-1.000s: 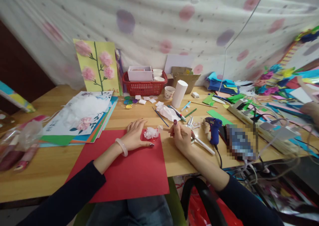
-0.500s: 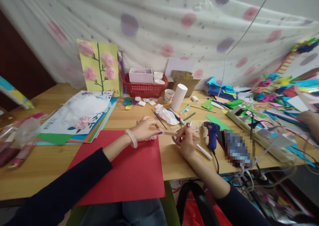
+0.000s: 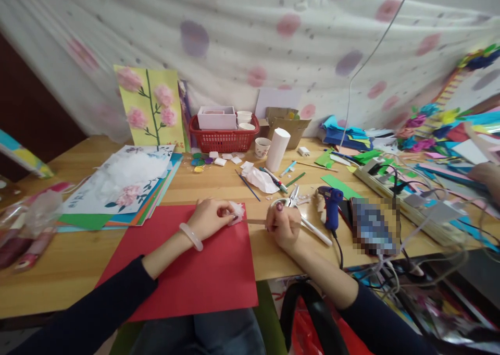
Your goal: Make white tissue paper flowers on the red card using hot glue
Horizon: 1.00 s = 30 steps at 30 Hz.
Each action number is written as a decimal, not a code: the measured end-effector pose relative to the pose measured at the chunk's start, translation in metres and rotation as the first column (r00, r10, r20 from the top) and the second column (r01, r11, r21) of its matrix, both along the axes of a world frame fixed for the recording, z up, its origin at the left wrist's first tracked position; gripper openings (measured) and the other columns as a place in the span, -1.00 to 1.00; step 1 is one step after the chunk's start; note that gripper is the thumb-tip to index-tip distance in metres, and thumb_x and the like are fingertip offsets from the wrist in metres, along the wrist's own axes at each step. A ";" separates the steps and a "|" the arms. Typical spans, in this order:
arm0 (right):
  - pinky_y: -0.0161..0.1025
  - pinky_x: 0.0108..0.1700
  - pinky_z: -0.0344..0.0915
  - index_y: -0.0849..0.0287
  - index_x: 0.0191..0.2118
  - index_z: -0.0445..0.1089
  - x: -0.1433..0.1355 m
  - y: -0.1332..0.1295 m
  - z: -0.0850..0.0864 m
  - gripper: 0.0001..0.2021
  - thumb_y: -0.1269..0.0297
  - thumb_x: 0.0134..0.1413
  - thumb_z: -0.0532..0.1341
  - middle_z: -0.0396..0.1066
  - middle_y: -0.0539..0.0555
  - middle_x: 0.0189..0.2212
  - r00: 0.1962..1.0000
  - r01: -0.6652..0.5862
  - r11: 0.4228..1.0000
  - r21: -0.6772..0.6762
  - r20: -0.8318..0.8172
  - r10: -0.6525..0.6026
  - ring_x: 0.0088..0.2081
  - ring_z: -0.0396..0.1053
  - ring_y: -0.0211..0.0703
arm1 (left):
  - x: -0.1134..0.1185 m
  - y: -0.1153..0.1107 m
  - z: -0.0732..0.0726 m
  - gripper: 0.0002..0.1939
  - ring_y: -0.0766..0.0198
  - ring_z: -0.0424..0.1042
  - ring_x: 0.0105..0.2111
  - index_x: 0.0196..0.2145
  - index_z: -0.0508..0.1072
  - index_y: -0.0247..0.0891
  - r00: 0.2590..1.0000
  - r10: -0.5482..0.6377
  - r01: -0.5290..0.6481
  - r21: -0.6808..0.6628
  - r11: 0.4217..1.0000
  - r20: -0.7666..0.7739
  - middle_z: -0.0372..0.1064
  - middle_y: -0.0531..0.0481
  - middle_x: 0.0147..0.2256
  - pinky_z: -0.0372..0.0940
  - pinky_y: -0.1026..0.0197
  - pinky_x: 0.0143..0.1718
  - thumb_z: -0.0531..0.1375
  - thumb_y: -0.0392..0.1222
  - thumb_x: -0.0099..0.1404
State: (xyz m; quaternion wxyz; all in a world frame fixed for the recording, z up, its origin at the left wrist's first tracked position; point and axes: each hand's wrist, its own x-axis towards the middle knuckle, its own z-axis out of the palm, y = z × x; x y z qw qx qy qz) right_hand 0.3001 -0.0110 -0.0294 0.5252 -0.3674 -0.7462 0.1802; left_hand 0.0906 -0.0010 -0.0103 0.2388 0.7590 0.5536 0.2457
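My left hand (image 3: 211, 218) pinches a small whitish-pink tuft (image 3: 236, 212) over the upper right corner of the red paper (image 3: 195, 271). To its right, my right hand (image 3: 284, 224) is closed round a thin brownish strip (image 3: 254, 221), whose free end points left to the tuft. Just behind my right hand lie the scissors (image 3: 294, 197), partly hidden by it. A white stick (image 3: 317, 232) and a blue glue gun (image 3: 331, 209) are to the right of that hand.
Behind the hands stand a white roll (image 3: 277, 149), a paper cup (image 3: 262, 148) and a red basket (image 3: 224, 141). Stacked papers with white fluff (image 3: 135, 170) lie at the left. A phone (image 3: 373, 224), a power strip (image 3: 406, 206) and another person's hand (image 3: 486, 176) are at the right.
My left hand has drawn left and down with the tuft, which shows more now. My right hand has shifted slightly left, away from the scissors, and the strip's left end is free.
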 end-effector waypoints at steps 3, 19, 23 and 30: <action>-0.33 -0.57 0.15 0.12 -0.72 0.24 -0.005 -0.003 0.002 -0.35 0.06 0.39 -0.17 0.25 -0.01 -0.79 1.000 -0.008 0.999 0.034 0.009 0.008 -0.70 0.22 -0.33 | 0.004 0.001 0.000 -0.91 0.15 0.43 -0.35 -0.45 0.59 -0.09 0.998 0.005 -0.001 0.068 0.998 -0.060 0.51 0.05 -0.43 0.17 0.13 -0.21 0.26 -0.22 0.15; -0.30 -0.51 0.12 0.13 -0.62 0.28 -0.012 0.002 -0.006 -0.41 0.12 0.41 -0.19 0.28 0.00 -0.74 0.974 0.023 0.990 0.136 0.219 -0.053 -0.66 0.24 -0.29 | -0.034 -0.011 -0.009 0.01 -0.18 0.01 0.29 0.30 0.07 -0.17 0.959 -0.108 0.134 0.082 0.988 -0.261 0.03 -0.28 0.30 -0.06 -0.21 0.23 0.32 0.24 0.00; -0.30 -0.50 0.12 0.13 -0.60 0.28 -0.015 0.005 -0.008 -0.43 0.12 0.41 -0.18 0.28 0.00 -0.73 0.967 0.029 0.991 0.129 0.247 -0.061 -0.65 0.25 -0.29 | -0.044 -0.017 -0.017 0.15 -0.19 -0.20 0.35 0.38 -0.13 -0.22 0.894 -0.182 0.165 -0.077 0.983 -0.409 -0.23 -0.32 0.37 -0.23 -0.25 0.27 0.23 0.37 0.01; -0.30 -0.47 0.12 0.12 -0.50 0.27 -0.026 0.021 -0.009 -0.56 0.20 0.39 -0.13 0.33 0.00 -0.67 0.941 0.002 0.996 0.085 0.336 -0.030 -0.61 0.31 -0.24 | -0.041 -0.002 -0.016 0.18 -0.15 -0.39 0.37 0.38 -0.18 -0.30 0.879 -0.168 0.094 -0.183 0.979 -0.446 -0.42 -0.31 0.38 -0.39 -0.29 0.27 0.16 0.44 0.04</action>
